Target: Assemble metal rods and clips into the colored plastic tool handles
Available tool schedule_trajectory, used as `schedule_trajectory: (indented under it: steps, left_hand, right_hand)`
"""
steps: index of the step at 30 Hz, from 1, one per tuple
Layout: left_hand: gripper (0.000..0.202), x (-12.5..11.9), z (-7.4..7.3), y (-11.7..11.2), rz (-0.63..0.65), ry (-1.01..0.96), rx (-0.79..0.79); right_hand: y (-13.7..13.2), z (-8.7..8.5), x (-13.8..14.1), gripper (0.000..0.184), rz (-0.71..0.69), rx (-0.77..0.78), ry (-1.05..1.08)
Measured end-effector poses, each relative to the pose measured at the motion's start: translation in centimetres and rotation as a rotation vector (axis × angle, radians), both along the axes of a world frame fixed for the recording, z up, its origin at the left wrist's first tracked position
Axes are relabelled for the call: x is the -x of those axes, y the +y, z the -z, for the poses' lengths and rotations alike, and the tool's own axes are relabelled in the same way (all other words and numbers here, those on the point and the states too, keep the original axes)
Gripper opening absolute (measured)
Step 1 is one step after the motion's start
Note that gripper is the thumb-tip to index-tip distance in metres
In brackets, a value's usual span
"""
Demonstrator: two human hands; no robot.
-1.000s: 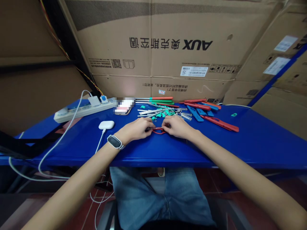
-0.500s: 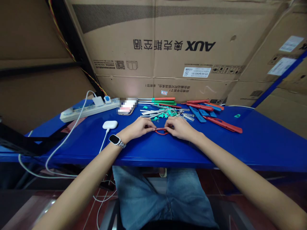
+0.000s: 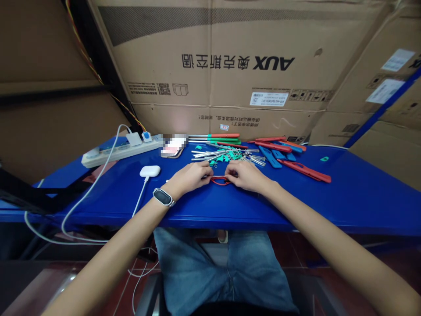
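Left hand [image 3: 189, 177]: palm down on the desk [image 3: 345, 193], fingertips pinched on the left end of a red loop [image 3: 220, 180]; a watch [image 3: 162, 197] is on the wrist.
Right hand [image 3: 245, 174]: also palm down, fingertips pinched on the loop's right end.
Red loop: flat on the desk between the two hands, about midway between the front and back edges; it seems to be thin plastic, but it is too small to tell more.
Just behind the hands: a pile [image 3: 223, 154] of thin metal rods and teal bits, close to the knuckles.
Back edge: screwdrivers [image 3: 217, 138] with red and green grips, lying beside a blurred flat item [image 3: 173, 145].
Right of the pile: red and blue handles [image 3: 296, 166] spread toward the right edge, with one teal bit [image 3: 324, 159] lying apart from them.
Left side: a white pod [image 3: 150, 171] on a cable [image 3: 98, 184], near the left wrist; a power strip [image 3: 115, 151] lies at the back left corner.
Behind the desk: cardboard boxes [image 3: 213, 66] stand against its back edge.
In the way: fingers cover both ends of the loop.
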State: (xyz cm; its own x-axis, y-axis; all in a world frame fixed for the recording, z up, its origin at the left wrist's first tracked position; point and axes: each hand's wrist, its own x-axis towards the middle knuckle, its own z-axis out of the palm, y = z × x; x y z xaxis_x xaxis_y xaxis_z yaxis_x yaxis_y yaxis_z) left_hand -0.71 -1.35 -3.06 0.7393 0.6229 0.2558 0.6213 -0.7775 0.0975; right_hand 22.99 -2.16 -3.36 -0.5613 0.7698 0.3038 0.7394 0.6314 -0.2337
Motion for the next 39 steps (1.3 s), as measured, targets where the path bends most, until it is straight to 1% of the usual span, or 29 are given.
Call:
schedule_trajectory:
  steps: [3,8,11,14,19,24,29,30,34,35,37,39]
  left_hand:
    - [0.017,0.1,0.0,-0.1,0.003,0.012,0.005]
    - [0.018,-0.2,-0.4,-0.4,-0.008,0.059,-0.042]
    - [0.021,-0.8,-0.7,-0.3,0.032,0.069,-0.051]
    - [0.017,-1.7,-1.0,-0.1,0.047,0.095,-0.020]
    - [0.013,-3.0,-1.5,0.2,-0.002,0.121,0.006]
    - [0.014,-2.8,-0.9,0.4,-0.006,0.032,0.027]
    - [0.013,-2.9,-0.6,-0.2,-0.058,0.012,0.013]
    - [0.012,-3.1,-0.6,-0.4,-0.076,0.015,0.007]
    - [0.009,-3.7,-0.9,-1.4,-0.169,0.007,0.009]
    - [0.009,-3.7,-0.9,-1.6,-0.190,0.006,0.015]
    - [0.010,-3.7,-0.9,-1.7,-0.209,0.008,0.018]
    - [0.011,-3.5,-0.7,-1.6,-0.187,0.013,0.002]
  right_hand:
    - [0.0,-0.1,0.1,0.010,0.013,-0.004,-0.008]
    - [-0.1,-0.5,0.2,0.011,0.006,0.007,-0.060]
    - [0.0,-0.9,0.2,0.011,-0.009,0.029,-0.098]
    - [0.1,-1.2,0.4,0.010,-0.020,0.034,-0.124]
    - [0.3,-1.5,0.5,0.009,-0.023,0.046,-0.128]
    - [0.3,-1.5,0.5,0.009,-0.009,0.090,-0.085]
    - [0.2,-1.4,0.8,0.011,0.080,0.199,0.032]
    - [0.1,-1.3,0.8,0.012,0.087,0.201,0.041]
    - [-0.1,-1.1,0.7,0.012,0.085,0.119,0.014]
    - [0.0,-1.1,0.6,0.013,0.088,0.128,0.024]
    - [0.3,-1.0,0.5,0.014,0.094,0.201,0.068]
    - [0.7,-1.1,0.5,0.015,0.094,0.288,0.102]
